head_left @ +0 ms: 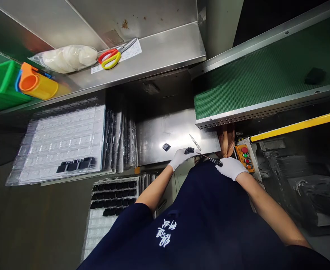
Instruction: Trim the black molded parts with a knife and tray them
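Observation:
My left hand, in a white glove, is closed on a small black plastic part. My right hand, gloved as well, grips a black-handled tool with a thin metal shaft; its exact kind is too small to tell. The shaft's tip points at the part in my left hand; whether they touch I cannot tell. Another small black part lies on the metal worktop. Just beyond my hands rests a slim silver pen-like tool.
Stacked clear trays stand left, with several black parts; a lower tray holds more. A green conveyor belt at right carries a dark piece. Scissors lie on the shelf. A button box sits beside my right hand.

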